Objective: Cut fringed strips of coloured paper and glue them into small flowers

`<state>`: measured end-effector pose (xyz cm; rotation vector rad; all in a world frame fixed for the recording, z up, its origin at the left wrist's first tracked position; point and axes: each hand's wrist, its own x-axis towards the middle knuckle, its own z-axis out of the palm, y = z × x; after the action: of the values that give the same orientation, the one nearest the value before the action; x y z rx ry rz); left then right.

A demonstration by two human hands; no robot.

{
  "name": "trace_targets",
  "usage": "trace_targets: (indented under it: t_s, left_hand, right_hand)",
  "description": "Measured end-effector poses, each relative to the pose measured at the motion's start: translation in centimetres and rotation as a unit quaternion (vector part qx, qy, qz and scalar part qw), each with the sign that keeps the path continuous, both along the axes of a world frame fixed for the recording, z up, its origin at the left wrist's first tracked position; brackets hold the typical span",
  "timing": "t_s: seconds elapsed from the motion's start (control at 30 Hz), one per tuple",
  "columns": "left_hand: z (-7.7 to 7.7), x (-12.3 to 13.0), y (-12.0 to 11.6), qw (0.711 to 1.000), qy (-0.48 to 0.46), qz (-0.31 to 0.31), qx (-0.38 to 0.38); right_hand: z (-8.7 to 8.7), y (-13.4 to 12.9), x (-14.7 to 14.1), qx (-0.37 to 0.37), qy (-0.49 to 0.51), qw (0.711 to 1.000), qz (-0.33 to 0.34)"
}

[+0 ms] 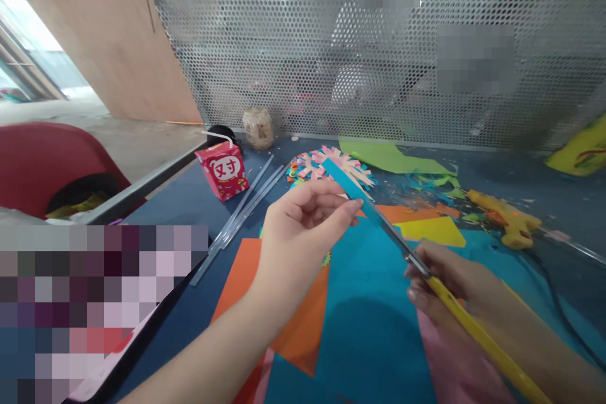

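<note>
A narrow blue paper strip (344, 180) is pinched between the thumb and fingers of my left hand (307, 221), and its free end points up and away. My right hand (445, 284) is closed on yellow-handled scissors (454, 306). The blades run up to the near end of the strip, beside my left fingertips; whether they are apart is hard to tell. Below my hands lies a large blue paper sheet (369, 328), with orange paper (300, 341) at its left. Fringed pink and blue paper pieces (331, 163) sit behind my left hand.
A red drink box (222, 170), a jar (258, 127) and clear glue sticks (241, 218) are at the left. Green paper (398, 158) lies at the back. A yellow glue gun (506, 218), its cable and paper scraps are at the right. Perforated metal (284, 31) stands behind the table.
</note>
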<state>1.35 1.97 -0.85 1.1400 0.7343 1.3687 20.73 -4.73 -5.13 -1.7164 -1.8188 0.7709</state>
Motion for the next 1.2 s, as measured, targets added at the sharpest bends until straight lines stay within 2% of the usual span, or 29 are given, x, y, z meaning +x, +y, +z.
trace_targets:
  t_s: [0.13,0.43,0.57,0.83,1.0,1.2]
  left_hand:
    - [0.1,0.0,0.0,1.0,0.001,-0.003,-0.003]
    - [0.0,0.1,0.0,1.0,0.006,-0.007,0.005]
    - [-0.1,0.1,-0.1,1.0,0.016,-0.02,0.003]
    - [0.1,0.2,-0.3,0.999,0.026,-0.017,-0.024]
    - [0.0,0.2,-0.3,0.999,0.014,-0.025,-0.029]
    - [-0.2,0.3,-0.3,0.999,-0.019,-0.031,-0.029]
  right_hand:
    - [0.1,0.0,0.3,0.001,-0.027,1.0,0.01]
    - [-0.5,0.4,1.1,0.024,-0.022,0.999,0.037]
    - [-0.3,0.4,1.1,0.008,-0.037,0.998,0.05]
    - [-0.1,0.3,0.5,-0.007,-0.023,0.998,0.05]
    - [0.1,0.1,0.1,0.024,-0.013,1.0,0.007]
    - [0.2,0.1,0.0,0.013,-0.028,0.999,0.025]
